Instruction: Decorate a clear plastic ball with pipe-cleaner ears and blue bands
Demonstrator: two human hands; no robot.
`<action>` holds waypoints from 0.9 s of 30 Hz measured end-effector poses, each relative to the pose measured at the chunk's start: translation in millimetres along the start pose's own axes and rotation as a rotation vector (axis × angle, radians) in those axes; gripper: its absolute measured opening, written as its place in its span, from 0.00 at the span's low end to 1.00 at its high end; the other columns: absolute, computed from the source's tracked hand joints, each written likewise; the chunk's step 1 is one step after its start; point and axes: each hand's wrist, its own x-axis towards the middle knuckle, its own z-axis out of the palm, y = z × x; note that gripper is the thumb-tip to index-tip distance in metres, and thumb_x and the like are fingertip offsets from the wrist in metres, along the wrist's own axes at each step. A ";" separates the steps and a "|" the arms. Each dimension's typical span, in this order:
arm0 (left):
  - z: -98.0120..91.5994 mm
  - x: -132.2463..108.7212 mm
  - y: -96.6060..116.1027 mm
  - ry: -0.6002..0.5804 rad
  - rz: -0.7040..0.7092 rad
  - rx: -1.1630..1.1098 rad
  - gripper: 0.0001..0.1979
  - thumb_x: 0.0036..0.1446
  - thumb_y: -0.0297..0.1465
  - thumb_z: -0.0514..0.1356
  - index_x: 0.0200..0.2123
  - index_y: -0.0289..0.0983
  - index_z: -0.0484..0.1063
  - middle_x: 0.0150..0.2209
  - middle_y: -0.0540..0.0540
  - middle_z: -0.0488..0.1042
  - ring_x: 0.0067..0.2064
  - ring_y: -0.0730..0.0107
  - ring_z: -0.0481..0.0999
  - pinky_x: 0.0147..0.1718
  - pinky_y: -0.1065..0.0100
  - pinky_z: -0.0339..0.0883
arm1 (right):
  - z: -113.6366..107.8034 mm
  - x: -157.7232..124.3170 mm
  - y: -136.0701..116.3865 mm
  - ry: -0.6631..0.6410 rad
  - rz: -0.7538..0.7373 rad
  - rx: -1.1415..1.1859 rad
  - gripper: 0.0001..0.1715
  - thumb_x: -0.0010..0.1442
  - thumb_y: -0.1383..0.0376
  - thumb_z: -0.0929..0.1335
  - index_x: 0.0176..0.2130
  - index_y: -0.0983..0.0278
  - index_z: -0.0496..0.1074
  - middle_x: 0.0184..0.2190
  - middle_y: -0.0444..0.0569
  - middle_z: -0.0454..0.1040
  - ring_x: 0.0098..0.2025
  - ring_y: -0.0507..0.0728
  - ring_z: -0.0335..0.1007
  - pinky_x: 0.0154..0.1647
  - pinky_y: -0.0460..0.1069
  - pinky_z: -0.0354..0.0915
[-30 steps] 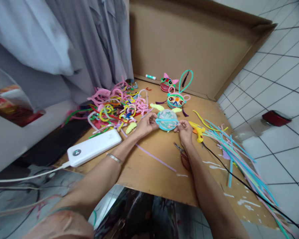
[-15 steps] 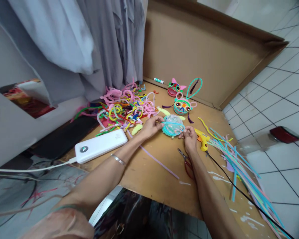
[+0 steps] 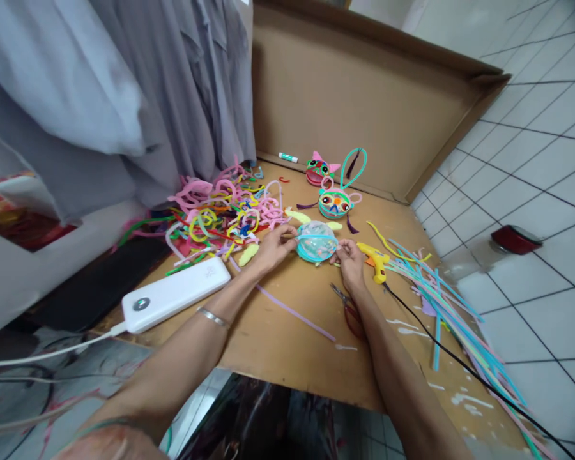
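A light blue pipe cleaner (image 3: 317, 237) stretches across a clear round ball (image 3: 311, 249) edged in turquoise. My left hand (image 3: 274, 248) pinches the strip's left end with thumb and fingertips. At the other end, my right hand (image 3: 351, 262) closes its fingertips at the ball's right side. Pale yellow fuzzy pieces (image 3: 334, 225) lie just behind the ball, and another yellow piece (image 3: 248, 255) is near my left wrist. Red-handled scissors (image 3: 349, 311) rest beside my right forearm. A yellow glue gun (image 3: 377, 263) lies right of my right hand.
Two finished pipe-cleaner animal heads (image 3: 335, 203) sit behind the ball. Tangled pipe cleaners (image 3: 206, 204) heap at left, near a white power bank (image 3: 175, 297). Straight pipe cleaners (image 3: 453, 313) and a black cord (image 3: 426, 329) run along the right. A cardboard wall (image 3: 364, 96) stands behind.
The camera view has turned slightly, so everything sits farther left in the picture. Both hands keep their places at the ball's sides, with the blue strip still across it.
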 end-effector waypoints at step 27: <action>-2.4 -0.7 -4.8 -0.001 0.109 0.208 0.08 0.56 0.36 0.57 0.31 0.38 0.65 0.28 0.50 0.69 0.32 0.69 0.68 0.36 0.67 0.62 | -8.2 -7.2 -0.7 -0.067 0.159 0.140 0.19 0.43 0.52 0.76 0.26 0.63 0.72 0.18 0.43 0.76 0.23 0.51 0.69 0.28 0.46 0.61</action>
